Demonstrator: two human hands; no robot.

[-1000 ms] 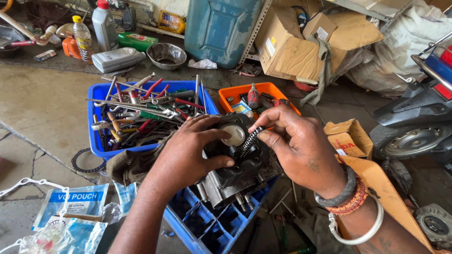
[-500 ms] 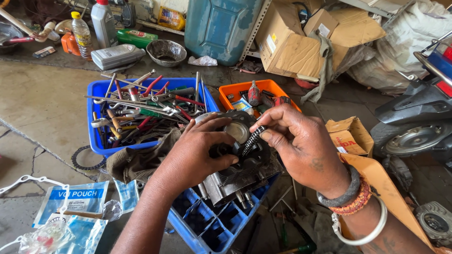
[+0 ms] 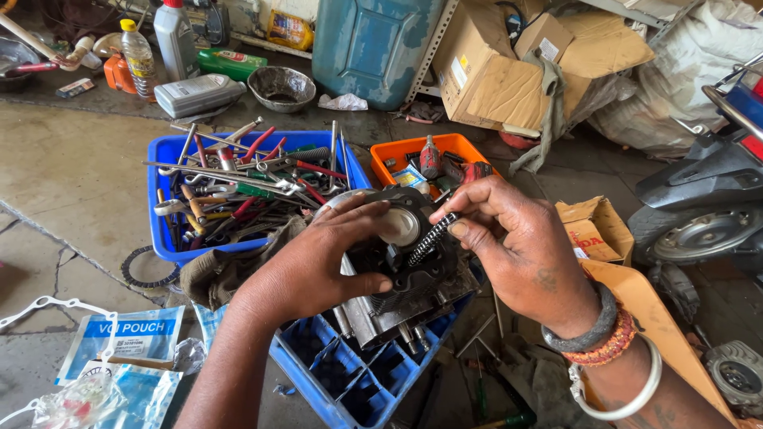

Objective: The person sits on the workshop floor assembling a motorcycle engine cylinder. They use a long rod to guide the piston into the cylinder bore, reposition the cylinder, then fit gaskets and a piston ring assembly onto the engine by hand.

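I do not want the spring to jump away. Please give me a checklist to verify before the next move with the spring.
1. Right hand pinches the spring with its fingertips: ok.
2. Left hand steadies the engine part: ok.
3. Engine part rests on the blue crate: ok, but how steady, cannot tell.
4. Spring's lower end seated on the part: cannot tell.
5. Tool tray within reach: ok.

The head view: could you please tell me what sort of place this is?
Most likely a small motorcycle or scooter repair workshop: a blue tray heaped with hand tools sits on the concrete floor, a scooter stands at the right, and both hands hold a greasy engine part.
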